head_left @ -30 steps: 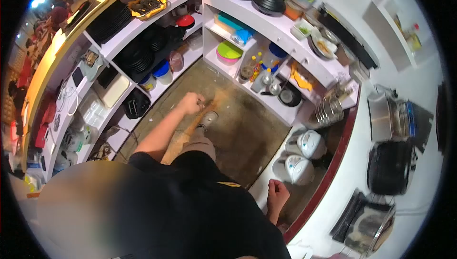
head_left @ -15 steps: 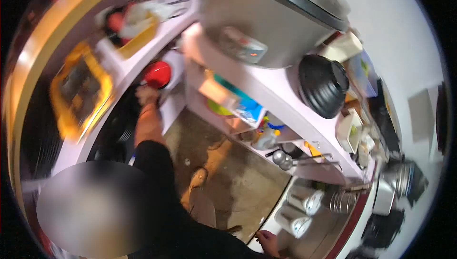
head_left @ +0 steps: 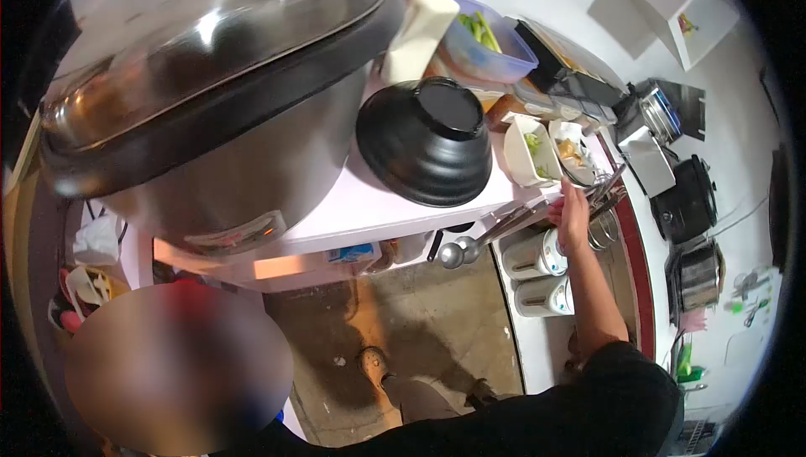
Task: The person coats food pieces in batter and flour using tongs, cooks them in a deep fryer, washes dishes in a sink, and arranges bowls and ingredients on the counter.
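Observation:
My right hand point(head_left: 572, 220) reaches up to the shelf's edge, fingers stretched out and apart. It is beside long metal ladles point(head_left: 460, 252), whose handles run behind it; whether it touches them I cannot tell. Just above the fingertips are a white container with brownish food point(head_left: 574, 153) and a cream tub holding green vegetables point(head_left: 531, 150). No held thing shows in this hand. My left hand is out of sight; a blurred oval covers the lower left, where that arm leads.
A large steel cooker point(head_left: 243, 146) and stacked black bowls point(head_left: 426, 144) stand on the white shelf point(head_left: 323, 217). A purple tub with greens point(head_left: 495, 49) is behind. White canisters point(head_left: 537, 255) stand below my right hand. Pots point(head_left: 698, 276) are at the right.
My view has swung toward the shelf and cooker. My right hand has risen from the bottom to the shelf's edge. My left hand, earlier by a red round item, has left view.

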`<state>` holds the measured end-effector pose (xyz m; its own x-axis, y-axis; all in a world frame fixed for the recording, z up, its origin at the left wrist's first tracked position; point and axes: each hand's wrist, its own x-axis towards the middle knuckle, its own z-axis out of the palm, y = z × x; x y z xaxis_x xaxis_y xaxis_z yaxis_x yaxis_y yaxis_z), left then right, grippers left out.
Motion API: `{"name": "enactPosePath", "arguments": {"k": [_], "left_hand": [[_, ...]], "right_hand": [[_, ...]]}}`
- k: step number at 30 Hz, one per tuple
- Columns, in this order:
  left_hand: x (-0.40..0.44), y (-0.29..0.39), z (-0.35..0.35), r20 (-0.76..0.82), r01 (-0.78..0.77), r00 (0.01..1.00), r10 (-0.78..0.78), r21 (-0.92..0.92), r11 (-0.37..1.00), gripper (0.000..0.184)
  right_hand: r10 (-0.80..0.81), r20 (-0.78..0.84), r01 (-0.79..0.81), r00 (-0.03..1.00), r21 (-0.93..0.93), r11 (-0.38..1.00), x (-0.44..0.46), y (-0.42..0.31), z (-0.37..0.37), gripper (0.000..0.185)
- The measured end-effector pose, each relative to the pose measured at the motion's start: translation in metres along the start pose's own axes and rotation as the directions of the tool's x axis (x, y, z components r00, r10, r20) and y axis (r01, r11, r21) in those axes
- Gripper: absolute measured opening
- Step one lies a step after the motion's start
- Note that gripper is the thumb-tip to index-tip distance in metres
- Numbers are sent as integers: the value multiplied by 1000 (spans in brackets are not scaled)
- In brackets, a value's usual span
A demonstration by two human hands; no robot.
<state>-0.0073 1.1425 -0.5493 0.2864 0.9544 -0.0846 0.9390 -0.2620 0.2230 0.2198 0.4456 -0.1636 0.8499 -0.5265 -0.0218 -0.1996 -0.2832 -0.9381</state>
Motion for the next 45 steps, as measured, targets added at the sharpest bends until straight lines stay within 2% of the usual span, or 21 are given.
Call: {"name": "enactPosePath", "arguments": {"k": [1,5,8,12,14,15,16,17,19,20,21,22,23,24,29,31,34,35,37,40,45], "left_hand": [[0,-1,-2,5,-5,1000,6,-47,999,26],[-2,-10,-14,8,-30,999,37,-457,889,28],[-13,-24,-41,79,17,991,105,-871,491,29],[-61,-41,-86,87,134,869,488,-989,-62,33],[-124,-37,-111,264,247,930,256,-964,96,44],[-158,-35,-126,175,-139,901,397,-751,645,48],[-195,-32,-137,186,-340,860,476,-488,804,50],[-232,-30,-147,195,-525,811,551,-172,833,51],[-311,1,-134,482,266,782,396,-832,486,49],[-341,13,-121,618,653,671,410,-754,69,48],[-364,20,-106,744,726,435,507,-623,291,49],[-438,102,-201,743,672,439,505,-644,364,53],[-458,113,-167,684,706,247,687,-612,356,61],[-497,147,-185,566,598,330,755,-744,297,65],[-590,240,-260,621,519,130,773,-706,481,70],[-616,259,-284,598,474,80,798,-727,497,71],[-647,277,-293,588,483,-102,803,-676,556,78],[-655,279,-288,574,490,-167,802,-657,573,79],[-670,282,-287,559,493,-239,794,-634,595,80],[-692,282,-293,504,467,-285,815,-670,577,81],[-710,285,-287,567,404,-341,750,-632,661,82]], "right_hand": [[290,107,-304,951,142,942,12,-5,6,64],[259,353,-358,899,254,898,21,0,33,64],[248,477,-470,843,428,772,35,4,34,51],[279,461,-512,843,525,680,37,16,12,53],[349,483,-589,803,553,590,21,15,-4,46],[308,507,-575,805,540,614,6,12,-16,43],[328,537,-614,777,532,584,-2,23,-29,42],[351,566,-653,746,521,549,-11,36,-40,42],[315,682,-720,660,454,525,-33,55,-69,42],[400,634,-732,662,434,525,-51,53,-80,42],[383,685,-755,620,388,528,-68,48,-94,43],[356,704,-764,614,418,492,-79,53,-104,42],[330,724,-775,606,443,452,-91,61,-113,41],[370,711,-775,598,395,493,-101,58,-122,39],[346,565,-630,749,444,638,-114,63,-176,47],[-18,441,-133,897,310,941,-108,101,-193,48],[-540,277,595,795,-175,785,-113,82,-228,51],[-538,268,590,800,-179,788,-113,73,-241,51],[-213,424,120,880,236,964,-114,55,-268,55],[251,479,-425,841,299,854,-108,33,-294,61],[397,407,-514,822,232,826,-97,21,-311,60]]}}
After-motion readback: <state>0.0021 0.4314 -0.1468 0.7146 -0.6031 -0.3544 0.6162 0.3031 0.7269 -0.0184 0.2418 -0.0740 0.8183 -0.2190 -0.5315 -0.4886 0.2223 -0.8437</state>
